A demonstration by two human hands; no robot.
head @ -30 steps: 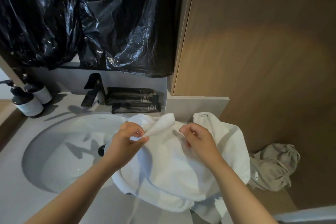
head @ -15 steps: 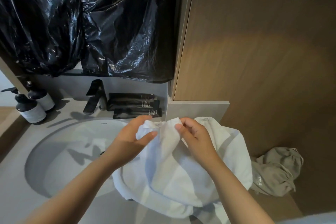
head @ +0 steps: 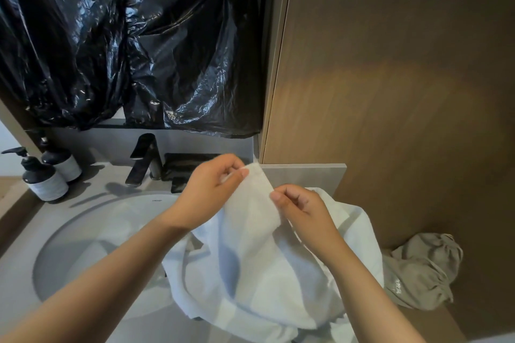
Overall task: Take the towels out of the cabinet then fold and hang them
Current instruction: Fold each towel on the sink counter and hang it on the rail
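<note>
A white towel [head: 259, 267] lies bunched on the counter at the right rim of the sink, part of it lifted between my hands. My left hand [head: 213, 189] pinches the towel's top edge at the raised corner. My right hand [head: 302, 210] pinches the same edge a short way to the right and lower. The stretch of towel between the two hands is pulled taut above the pile. The lower folds hang over the counter's front edge and are partly hidden by my right forearm.
A round white sink [head: 92, 245] with a black faucet [head: 145, 159] sits at left. Two pump bottles [head: 46, 178] stand on the far left. Black tubes [head: 181, 167] lie behind the faucet. Black plastic sheeting [head: 133, 42] hangs above. A wooden cabinet panel [head: 390, 78] rises at right, with a grey cloth bag [head: 420, 273] below it.
Both hands have risen and lifted the towel's edge off the pile. The left hand moved up and away from me, and the edge between the hands is now stretched.
</note>
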